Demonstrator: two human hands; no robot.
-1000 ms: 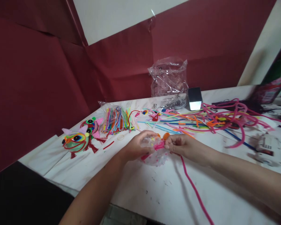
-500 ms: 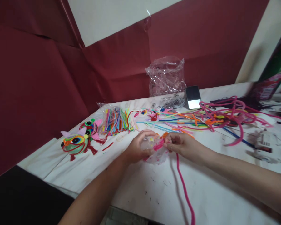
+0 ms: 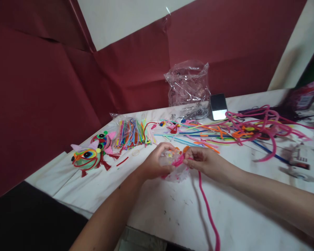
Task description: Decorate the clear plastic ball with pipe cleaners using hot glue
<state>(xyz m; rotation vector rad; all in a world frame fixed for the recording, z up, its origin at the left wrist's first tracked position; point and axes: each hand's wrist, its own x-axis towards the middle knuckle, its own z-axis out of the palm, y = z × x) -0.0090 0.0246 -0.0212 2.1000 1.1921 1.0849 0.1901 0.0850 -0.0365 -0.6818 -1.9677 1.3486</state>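
Clear ball, just below frame centre: gripped in my left hand. Pink strand: pinched beside it by my right hand; tail steeper than a second ago, apparently still unfastened.

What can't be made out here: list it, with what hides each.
Head view: the clear object, its side under the left hand, hidden by that hand.
Head view: the pink stem, its lower end, cut off by the bottom edge.
Head view: the exact pinch point, covered by the right hand.
Head view: markings on the white item, blurred.
Head view: the printed pack, cut off by the right edge.
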